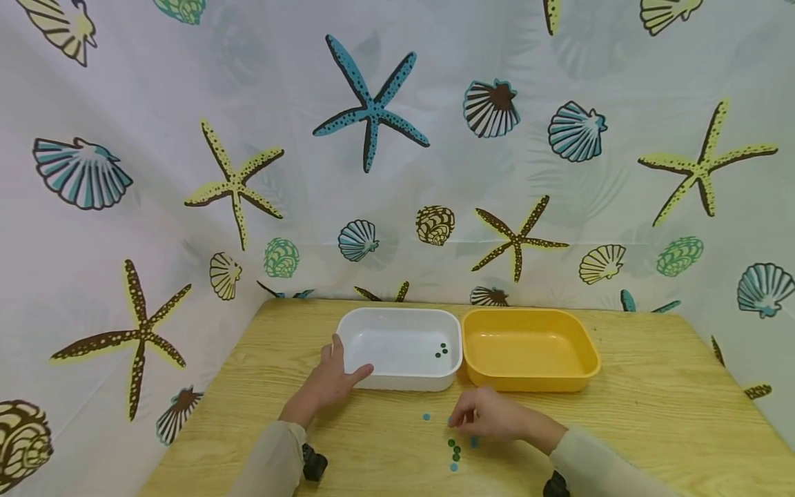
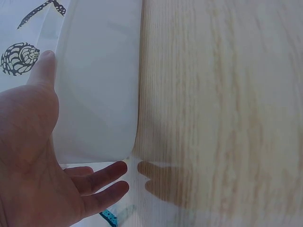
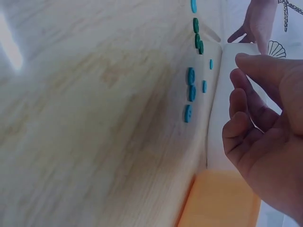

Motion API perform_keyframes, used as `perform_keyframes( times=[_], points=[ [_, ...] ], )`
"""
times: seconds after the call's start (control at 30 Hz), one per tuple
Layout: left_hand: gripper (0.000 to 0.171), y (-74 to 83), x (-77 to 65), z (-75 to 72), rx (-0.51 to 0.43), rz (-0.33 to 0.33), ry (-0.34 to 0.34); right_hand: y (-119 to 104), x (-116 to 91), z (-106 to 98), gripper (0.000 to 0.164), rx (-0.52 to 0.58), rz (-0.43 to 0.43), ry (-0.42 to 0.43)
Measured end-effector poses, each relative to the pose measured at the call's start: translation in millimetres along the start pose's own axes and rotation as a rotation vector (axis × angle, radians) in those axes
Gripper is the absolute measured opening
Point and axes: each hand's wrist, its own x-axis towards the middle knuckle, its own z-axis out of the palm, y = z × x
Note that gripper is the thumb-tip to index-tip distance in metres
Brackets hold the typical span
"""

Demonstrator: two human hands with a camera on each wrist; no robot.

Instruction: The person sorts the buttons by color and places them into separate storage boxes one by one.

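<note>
A white tray (image 1: 397, 379) stands on the table with several small dark green buttons (image 1: 444, 348) inside near its right end. My left hand (image 1: 330, 379) rests at the tray's front left corner, thumb along the front rim, the other fingers extended past the left end. My right hand (image 1: 493, 414) hovers in front of the trays, its fingers loosely bent. In the right wrist view a small gap separates thumb and index finger, and no button shows there. Below this hand lie several blue buttons (image 3: 188, 113) and three green buttons (image 3: 196, 25).
A yellow tray (image 1: 534, 383) stands right beside the white one, on its right. Both are toward the back of the wood-grain table (image 1: 671, 393). A curtain (image 1: 435, 172) printed with starfish and shells hangs behind and at both sides.
</note>
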Motion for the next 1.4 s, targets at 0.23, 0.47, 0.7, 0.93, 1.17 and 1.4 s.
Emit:
perform_keyframes(
  times=[0.23, 0.47, 0.7, 0.93, 1.17, 1.4],
  points=[
    [0.116, 0.4, -0.1, -0.5, 0.003, 0.002, 0.001, 5.0, 4.1, 7.3, 0.013, -0.038, -0.045, -0.044],
    [0.117, -1.6, 1.3, 0.4, 0.005, 0.001, 0.003, 7.3, 6.6, 7.2, 0.015, -0.05, -0.053, -0.101],
    [0.115, -1.3, 2.2, 1.4, 0.006, 0.003, 0.013, 13.4, 9.1, 9.6, 0.017, -0.039, -0.045, -0.154],
    [0.113, -0.9, 0.3, 1.5, 0.006, -0.001, 0.007, 17.3, 10.8, 12.1, 0.016, -0.064, -0.081, -0.169],
    [0.115, -0.5, 0.0, 1.0, 0.007, -0.004, 0.006, 19.9, 11.8, 13.5, 0.016, -0.074, -0.111, -0.173],
    [0.115, -0.3, 0.6, 0.2, 0.002, -0.006, 0.002, 18.5, 12.8, 12.7, 0.014, -0.054, -0.08, -0.166]
  ],
)
